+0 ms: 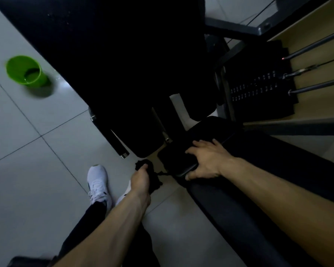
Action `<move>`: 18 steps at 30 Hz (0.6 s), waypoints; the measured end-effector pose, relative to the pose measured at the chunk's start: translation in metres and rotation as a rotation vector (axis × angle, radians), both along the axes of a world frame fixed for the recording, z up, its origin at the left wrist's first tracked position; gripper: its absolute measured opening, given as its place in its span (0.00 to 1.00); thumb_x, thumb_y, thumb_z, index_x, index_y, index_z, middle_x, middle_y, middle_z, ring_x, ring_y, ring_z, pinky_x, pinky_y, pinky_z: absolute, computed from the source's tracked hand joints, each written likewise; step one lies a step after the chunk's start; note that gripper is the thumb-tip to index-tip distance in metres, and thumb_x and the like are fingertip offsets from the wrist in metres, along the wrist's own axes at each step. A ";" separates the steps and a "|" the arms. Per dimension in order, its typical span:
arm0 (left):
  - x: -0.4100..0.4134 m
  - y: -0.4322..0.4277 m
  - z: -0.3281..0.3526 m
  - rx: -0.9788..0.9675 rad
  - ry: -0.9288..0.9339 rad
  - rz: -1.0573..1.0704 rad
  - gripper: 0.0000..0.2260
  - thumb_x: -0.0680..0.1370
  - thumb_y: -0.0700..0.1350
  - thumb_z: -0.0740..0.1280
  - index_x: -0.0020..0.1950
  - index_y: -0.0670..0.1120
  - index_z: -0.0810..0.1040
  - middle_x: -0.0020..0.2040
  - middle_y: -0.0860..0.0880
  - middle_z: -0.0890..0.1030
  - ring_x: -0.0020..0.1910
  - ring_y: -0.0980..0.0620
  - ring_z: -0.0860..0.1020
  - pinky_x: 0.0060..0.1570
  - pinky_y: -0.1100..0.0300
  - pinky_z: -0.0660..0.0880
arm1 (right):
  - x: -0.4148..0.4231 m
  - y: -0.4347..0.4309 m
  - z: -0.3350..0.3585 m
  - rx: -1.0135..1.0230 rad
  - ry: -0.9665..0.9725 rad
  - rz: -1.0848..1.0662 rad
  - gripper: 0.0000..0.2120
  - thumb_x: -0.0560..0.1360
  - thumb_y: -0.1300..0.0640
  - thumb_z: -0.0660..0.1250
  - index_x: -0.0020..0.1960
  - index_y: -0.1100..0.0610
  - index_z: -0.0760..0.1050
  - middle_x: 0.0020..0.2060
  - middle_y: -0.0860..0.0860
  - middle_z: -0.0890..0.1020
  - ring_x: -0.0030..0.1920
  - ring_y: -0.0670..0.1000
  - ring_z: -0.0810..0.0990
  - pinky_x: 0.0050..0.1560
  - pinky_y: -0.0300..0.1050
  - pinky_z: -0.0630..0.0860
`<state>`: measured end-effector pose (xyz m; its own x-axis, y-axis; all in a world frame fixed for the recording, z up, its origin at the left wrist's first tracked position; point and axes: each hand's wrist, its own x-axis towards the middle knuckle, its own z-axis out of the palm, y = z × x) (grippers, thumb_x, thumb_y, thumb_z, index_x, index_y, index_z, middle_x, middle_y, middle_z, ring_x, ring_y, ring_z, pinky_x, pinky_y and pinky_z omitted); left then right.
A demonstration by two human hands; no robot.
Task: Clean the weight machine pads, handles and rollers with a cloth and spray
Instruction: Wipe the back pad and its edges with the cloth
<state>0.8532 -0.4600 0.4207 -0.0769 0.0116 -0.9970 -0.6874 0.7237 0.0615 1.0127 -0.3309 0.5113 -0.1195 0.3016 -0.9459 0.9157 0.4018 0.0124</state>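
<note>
Left hand (141, 180): fingers curled round a bunched black cloth (143, 163), held low above the floor (37, 151).
Right hand (206, 160): fingers spread flat on the small black pad (206, 130), thumb hooked at its near edge; it probably steadies the pad.
Pad axis: runs from near-left to far-right, towards the weight stack (258, 89).
Key relation: the cloth sits just left of the pad's near-left end, apart from it; the wipe would likely travel right and away along that axis.
Nearer hand: the right one is on the pad, but the left carries the cloth.
Spray: no bottle visible; a green cup (24, 70) stands far left.
</note>
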 end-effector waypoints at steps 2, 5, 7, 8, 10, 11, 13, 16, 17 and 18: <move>0.007 0.003 -0.015 0.002 -0.047 -0.024 0.16 0.84 0.48 0.64 0.65 0.39 0.77 0.49 0.41 0.80 0.42 0.42 0.80 0.45 0.47 0.82 | -0.004 -0.002 -0.004 0.044 0.016 -0.007 0.47 0.67 0.27 0.72 0.80 0.42 0.61 0.83 0.51 0.55 0.83 0.54 0.50 0.81 0.61 0.42; 0.020 0.023 -0.037 0.052 -0.098 -0.022 0.19 0.84 0.51 0.60 0.70 0.41 0.75 0.65 0.42 0.79 0.63 0.41 0.79 0.66 0.44 0.76 | -0.005 -0.001 -0.011 0.071 0.020 0.010 0.46 0.67 0.27 0.72 0.80 0.41 0.63 0.83 0.51 0.56 0.82 0.54 0.53 0.82 0.59 0.45; 0.033 0.032 -0.044 0.026 -0.125 0.023 0.19 0.86 0.51 0.57 0.72 0.41 0.74 0.68 0.41 0.78 0.67 0.40 0.77 0.69 0.44 0.73 | 0.000 -0.003 -0.012 0.099 0.038 0.002 0.46 0.67 0.26 0.71 0.80 0.41 0.63 0.83 0.51 0.57 0.82 0.53 0.53 0.82 0.58 0.46; 0.039 0.033 -0.045 0.030 -0.124 0.041 0.18 0.86 0.49 0.56 0.71 0.41 0.74 0.66 0.41 0.80 0.65 0.40 0.78 0.68 0.45 0.74 | 0.001 -0.005 -0.013 0.111 0.042 -0.002 0.46 0.67 0.26 0.71 0.79 0.41 0.64 0.82 0.51 0.57 0.82 0.53 0.53 0.82 0.58 0.46; 0.043 0.027 -0.034 0.047 -0.087 0.040 0.15 0.85 0.44 0.57 0.67 0.40 0.77 0.59 0.41 0.83 0.55 0.40 0.82 0.60 0.46 0.79 | 0.001 -0.008 -0.013 0.120 0.043 0.004 0.46 0.66 0.26 0.71 0.79 0.41 0.64 0.82 0.51 0.58 0.82 0.54 0.53 0.82 0.58 0.46; 0.043 0.022 -0.022 0.050 -0.072 0.024 0.13 0.84 0.40 0.57 0.65 0.40 0.78 0.57 0.40 0.83 0.53 0.40 0.82 0.59 0.45 0.79 | 0.000 -0.008 -0.012 0.128 0.042 0.005 0.46 0.66 0.26 0.71 0.79 0.41 0.64 0.82 0.51 0.58 0.82 0.54 0.54 0.82 0.58 0.47; 0.043 0.008 0.001 0.064 -0.059 -0.003 0.13 0.83 0.36 0.57 0.62 0.42 0.78 0.56 0.39 0.84 0.54 0.38 0.83 0.59 0.39 0.80 | -0.002 -0.007 -0.009 0.120 0.036 0.004 0.46 0.66 0.25 0.71 0.79 0.41 0.64 0.82 0.51 0.59 0.81 0.54 0.56 0.82 0.59 0.48; 0.041 0.000 0.025 0.089 -0.069 0.022 0.10 0.85 0.39 0.59 0.60 0.45 0.78 0.54 0.40 0.84 0.53 0.40 0.83 0.52 0.44 0.83 | -0.004 -0.007 -0.007 0.117 0.034 0.014 0.46 0.66 0.25 0.71 0.79 0.41 0.65 0.80 0.51 0.63 0.79 0.55 0.59 0.81 0.59 0.50; 0.040 0.007 0.017 0.106 -0.066 0.032 0.09 0.85 0.42 0.59 0.61 0.46 0.78 0.54 0.41 0.84 0.52 0.41 0.83 0.48 0.47 0.83 | -0.005 -0.007 -0.008 0.123 0.034 0.019 0.46 0.66 0.25 0.71 0.78 0.41 0.66 0.79 0.51 0.64 0.79 0.56 0.60 0.81 0.59 0.51; 0.041 0.013 0.002 0.113 -0.045 0.027 0.08 0.86 0.45 0.59 0.61 0.47 0.77 0.56 0.41 0.84 0.52 0.42 0.83 0.48 0.47 0.83 | -0.005 -0.009 -0.008 0.126 0.031 0.023 0.46 0.66 0.25 0.71 0.78 0.41 0.66 0.79 0.51 0.64 0.79 0.56 0.61 0.81 0.59 0.51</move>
<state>0.8944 -0.4470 0.4226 -0.0338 0.1222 -0.9919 -0.7107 0.6949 0.1098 1.0077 -0.3403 0.5036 -0.1559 0.4147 -0.8965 0.9071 0.4194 0.0362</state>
